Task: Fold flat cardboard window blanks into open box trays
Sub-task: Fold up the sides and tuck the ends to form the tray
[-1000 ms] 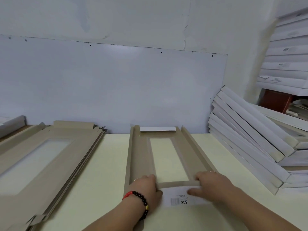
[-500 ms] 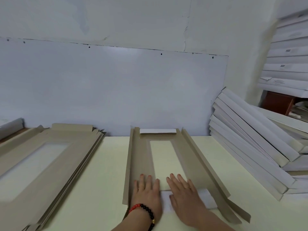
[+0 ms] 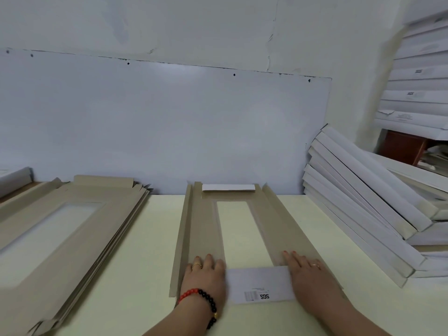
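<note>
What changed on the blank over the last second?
Both hands let go of the near white flap and flattened; the left hand and right hand then slid apart to press the blank either side of the window. The flap now lies folded flat. Stack of blanks and finished trays unchanged.

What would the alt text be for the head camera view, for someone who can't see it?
Both hands, left hand and right hand, press flat on the near end of a cardboard window blank on a pale table, either side of its white printed flap. Flat blanks are stacked left, folded white trays right.
</note>
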`<state>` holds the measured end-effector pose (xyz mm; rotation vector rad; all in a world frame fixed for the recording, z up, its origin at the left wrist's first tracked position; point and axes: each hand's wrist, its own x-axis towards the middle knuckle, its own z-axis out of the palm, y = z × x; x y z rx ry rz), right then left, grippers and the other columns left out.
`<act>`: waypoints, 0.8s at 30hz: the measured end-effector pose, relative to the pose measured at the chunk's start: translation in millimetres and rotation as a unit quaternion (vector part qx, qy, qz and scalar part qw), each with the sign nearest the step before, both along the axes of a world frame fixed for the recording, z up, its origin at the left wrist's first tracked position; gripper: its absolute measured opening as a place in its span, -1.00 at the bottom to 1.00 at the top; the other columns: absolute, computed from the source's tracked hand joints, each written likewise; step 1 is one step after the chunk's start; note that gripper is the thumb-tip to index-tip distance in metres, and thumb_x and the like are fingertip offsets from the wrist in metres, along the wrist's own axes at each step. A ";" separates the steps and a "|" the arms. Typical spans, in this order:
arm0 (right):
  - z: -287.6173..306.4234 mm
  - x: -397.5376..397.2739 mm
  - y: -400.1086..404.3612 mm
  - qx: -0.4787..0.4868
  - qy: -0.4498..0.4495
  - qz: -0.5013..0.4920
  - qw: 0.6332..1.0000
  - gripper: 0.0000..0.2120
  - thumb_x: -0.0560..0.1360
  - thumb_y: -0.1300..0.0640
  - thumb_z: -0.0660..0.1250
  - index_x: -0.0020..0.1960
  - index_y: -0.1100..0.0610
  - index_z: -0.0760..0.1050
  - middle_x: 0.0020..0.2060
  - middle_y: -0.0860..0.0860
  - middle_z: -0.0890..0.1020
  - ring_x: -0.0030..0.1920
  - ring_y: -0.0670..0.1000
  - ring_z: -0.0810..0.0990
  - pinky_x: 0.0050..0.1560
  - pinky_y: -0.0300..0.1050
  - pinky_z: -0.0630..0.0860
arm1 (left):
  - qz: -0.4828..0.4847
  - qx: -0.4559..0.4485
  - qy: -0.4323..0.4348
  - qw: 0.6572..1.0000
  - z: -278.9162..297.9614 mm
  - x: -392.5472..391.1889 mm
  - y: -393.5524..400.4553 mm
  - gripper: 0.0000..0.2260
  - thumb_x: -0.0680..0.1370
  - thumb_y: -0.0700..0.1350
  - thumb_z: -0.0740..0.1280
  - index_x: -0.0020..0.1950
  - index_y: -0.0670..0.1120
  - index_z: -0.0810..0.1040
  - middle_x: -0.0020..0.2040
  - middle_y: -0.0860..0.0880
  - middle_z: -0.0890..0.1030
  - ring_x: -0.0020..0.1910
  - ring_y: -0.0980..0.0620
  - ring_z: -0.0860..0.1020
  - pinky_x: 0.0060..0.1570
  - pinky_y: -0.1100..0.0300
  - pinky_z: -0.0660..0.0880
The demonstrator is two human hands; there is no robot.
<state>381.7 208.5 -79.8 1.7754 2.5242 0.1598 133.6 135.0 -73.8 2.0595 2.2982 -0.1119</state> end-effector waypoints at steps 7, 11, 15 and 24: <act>9.5 2.4 -4.9 0.010 0.268 -0.034 0.963 -0.90 0.59 0.07 0.20 -0.01 -0.09 0.48 0.03 -0.10 0.56 0.10 -0.02 0.50 0.16 -0.12 0.40 | 0.006 0.076 -0.177 0.981 10.3 -13.3 1.1 -0.80 0.61 -0.05 0.11 0.14 -0.03 0.48 0.26 -0.03 0.49 0.30 -0.06 0.36 0.26 0.17 0.32; 31.8 3.8 -7.3 -0.098 0.405 -0.032 0.908 -0.93 0.51 0.09 0.36 -0.02 -0.04 0.51 -0.05 -0.13 0.59 -0.03 -0.14 0.55 0.04 -0.18 0.47 | 0.013 0.065 -0.318 0.946 36.0 -17.0 -1.4 -0.88 0.54 -0.04 0.26 -0.20 0.03 0.46 -0.23 0.07 0.59 -0.22 0.09 0.54 -0.12 0.20 0.52; 47.1 9.0 -15.7 -0.219 0.400 0.002 0.890 -0.57 0.45 0.05 0.46 0.24 -0.12 0.39 0.12 -0.12 0.53 0.08 -0.22 0.53 0.00 -0.38 0.44 | -0.036 -0.009 -0.337 0.941 52.9 -14.2 -15.7 -0.85 0.42 0.03 0.44 -0.16 0.07 0.49 -0.23 0.10 0.59 -0.30 0.16 0.55 -0.22 0.23 0.55; 54.1 -2.0 -36.5 -0.174 0.147 0.031 0.973 -0.53 0.40 -0.34 0.31 0.23 -0.17 0.47 0.13 -0.16 0.54 0.14 -0.14 0.50 0.13 -0.21 0.42 | -0.095 -0.070 -0.183 0.976 36.5 11.3 -28.3 -0.77 0.54 0.15 0.20 -0.01 0.03 0.53 -0.08 0.00 0.58 -0.06 -0.02 0.55 -0.14 0.21 0.45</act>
